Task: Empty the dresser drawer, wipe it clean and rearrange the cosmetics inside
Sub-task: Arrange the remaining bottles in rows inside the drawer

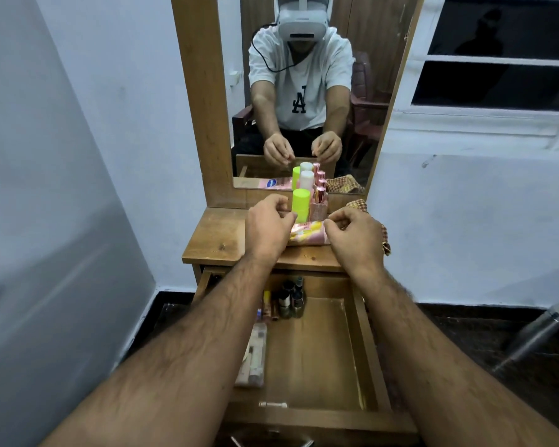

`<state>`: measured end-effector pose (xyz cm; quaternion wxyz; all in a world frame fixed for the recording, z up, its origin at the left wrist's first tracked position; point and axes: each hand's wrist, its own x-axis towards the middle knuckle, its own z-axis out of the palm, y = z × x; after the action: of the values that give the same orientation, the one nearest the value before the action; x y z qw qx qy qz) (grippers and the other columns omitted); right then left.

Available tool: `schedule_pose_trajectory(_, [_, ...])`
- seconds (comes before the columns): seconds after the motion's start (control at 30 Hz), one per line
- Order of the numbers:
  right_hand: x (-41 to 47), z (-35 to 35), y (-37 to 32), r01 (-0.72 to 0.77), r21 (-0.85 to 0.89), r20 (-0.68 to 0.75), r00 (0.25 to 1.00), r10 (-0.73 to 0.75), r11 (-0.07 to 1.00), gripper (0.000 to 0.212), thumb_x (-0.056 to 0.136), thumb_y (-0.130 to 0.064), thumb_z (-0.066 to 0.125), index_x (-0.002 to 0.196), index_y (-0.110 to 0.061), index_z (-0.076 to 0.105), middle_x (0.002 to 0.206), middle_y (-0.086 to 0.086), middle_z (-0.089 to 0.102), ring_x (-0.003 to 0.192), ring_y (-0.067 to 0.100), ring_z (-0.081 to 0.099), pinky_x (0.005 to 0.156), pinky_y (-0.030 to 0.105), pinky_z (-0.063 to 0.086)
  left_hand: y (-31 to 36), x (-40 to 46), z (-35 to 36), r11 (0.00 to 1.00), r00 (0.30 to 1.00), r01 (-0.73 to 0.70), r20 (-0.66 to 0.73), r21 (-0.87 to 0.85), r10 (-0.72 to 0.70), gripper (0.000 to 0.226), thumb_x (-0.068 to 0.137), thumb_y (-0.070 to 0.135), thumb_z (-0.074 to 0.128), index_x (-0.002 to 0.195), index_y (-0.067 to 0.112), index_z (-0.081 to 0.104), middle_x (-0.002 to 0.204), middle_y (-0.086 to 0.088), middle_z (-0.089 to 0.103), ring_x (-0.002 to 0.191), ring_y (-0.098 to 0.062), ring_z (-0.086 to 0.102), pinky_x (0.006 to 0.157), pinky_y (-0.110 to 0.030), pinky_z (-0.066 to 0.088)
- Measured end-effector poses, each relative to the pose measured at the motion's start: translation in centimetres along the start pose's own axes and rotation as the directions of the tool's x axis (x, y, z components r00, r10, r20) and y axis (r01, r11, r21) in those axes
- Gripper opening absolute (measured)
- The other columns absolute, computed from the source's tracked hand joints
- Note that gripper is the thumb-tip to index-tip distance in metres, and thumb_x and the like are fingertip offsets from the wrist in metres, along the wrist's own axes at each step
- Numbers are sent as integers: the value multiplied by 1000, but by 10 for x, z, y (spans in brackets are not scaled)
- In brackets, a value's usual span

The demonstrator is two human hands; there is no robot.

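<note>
Both hands are stretched forward over the dresser top (213,233), just above a pink tube (307,234) lying on its side; the left hand (267,225) has its fingers curled, thumb and forefinger drawn together at the tube's left end, and whether they actually pinch it or only touch it cannot be told; the right hand (355,235) is likewise curled, its fingertips meeting at the tube's right end, contact just as unclear; just behind the tube stand a lime-green bottle (300,204) and a pink glittery bottle (319,208) with rose-gold caps, both upright and close against the mirror (304,91); a checked cloth (362,206) lies bunched at the right rear corner of the top, partly hidden by the right hand; the bare wood to the left of the left hand is open right out to the edge; below, the drawer (368,317) is pulled out, with small dark bottles (289,300) clustered at its back left, a clear pouch (254,353) along its left wall and a slim stick (273,404) near its front wall; the middle and right of the drawer floor show bare wood
</note>
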<state>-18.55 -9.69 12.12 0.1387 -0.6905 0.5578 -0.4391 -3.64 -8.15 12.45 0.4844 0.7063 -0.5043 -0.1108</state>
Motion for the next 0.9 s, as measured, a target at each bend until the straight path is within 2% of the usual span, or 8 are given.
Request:
schedule_pose_trajectory(0.07, [11, 2, 3, -4, -8, 1, 1000, 4, 1000, 10, 87, -22, 67, 90, -17, 75, 79, -11, 63, 76, 5, 57, 63, 19, 44, 5, 19, 9, 1000, 1000, 9, 21, 26, -10, 38, 84, 24, 78, 120, 18, 66, 108, 4, 69, 102, -12, 63, 87, -26, 51])
schedule_pose_trajectory(0.13, [18, 5, 8, -16, -3, 6, 1000, 16, 1000, 9, 88, -22, 67, 90, -17, 74, 78, -12, 63, 77, 6, 58, 68, 25, 49, 6, 34, 20, 998, 998, 8, 67, 65, -12, 44, 81, 27, 80, 121, 17, 64, 114, 1, 69, 106, -14, 62, 90, -31, 52])
schedule_pose_trajectory(0.23, [23, 12, 16, -20, 4, 10, 1000, 20, 1000, 8, 87, -22, 68, 87, -17, 74, 77, -12, 64, 76, 6, 60, 69, 27, 51, 3, 47, 34, 994, 995, -13, 103, 106, 2, 50, 79, 31, 82, 123, 18, 62, 116, 1, 68, 107, -15, 62, 91, -36, 52])
schedule_pose_trajectory(0.37, [25, 18, 23, -8, 12, 10, 1000, 7, 1000, 6, 87, -22, 68, 85, -19, 73, 77, -13, 64, 74, 2, 58, 61, 13, 40, -3, 54, 43, 990, 994, -36, 110, 139, 21, 47, 78, 37, 81, 120, 22, 64, 113, 3, 69, 105, -17, 63, 90, -40, 53])
schedule_pose_trajectory(0.57, [22, 15, 25, -18, 36, -18, 1000, 19, 999, 6, 85, -19, 68, 85, -17, 74, 76, -13, 64, 72, 1, 57, 61, 9, 36, -8, 51, 35, 992, 999, -35, 39, 117, 30, 43, 79, 35, 81, 118, 23, 67, 111, 3, 70, 105, -17, 63, 91, -37, 52])
schedule_pose_trajectory(0.73, [18, 5, 10, -15, 86, -10, 1000, 16, 996, 7, 85, -18, 71, 92, -17, 72, 78, -11, 64, 73, 0, 57, 64, 13, 44, 0, 45, 11, 996, 997, -80, -3, 31, 80, 45, 80, 34, 80, 121, 22, 67, 112, 5, 70, 103, -12, 61, 89, -30, 50])
schedule_pose_trajectory(0.8, [17, 2, 1, -39, 111, 31, 999, 35, 993, 15, 82, -20, 76, 96, -19, 69, 81, -9, 64, 77, 5, 59, 68, 20, 47, 6, 39, 0, 996, 996, -91, -4, 4, 91, 45, 81, 33, 80, 122, 21, 66, 110, 7, 68, 100, -10, 60, 83, -25, 48])
schedule_pose_trajectory(0.9, [6, 9, -10, -85, 81, 198, 978, 68, 993, 49, 75, -22, 84, 118, -18, 61, 101, -5, 62, 91, 13, 61, 76, 25, 51, 8, 29, -10, 993, 993, -118, -19, -30, 118, 45, 81, 30, 81, 121, 20, 66, 111, 6, 69, 99, -8, 61, 82, -23, 47])
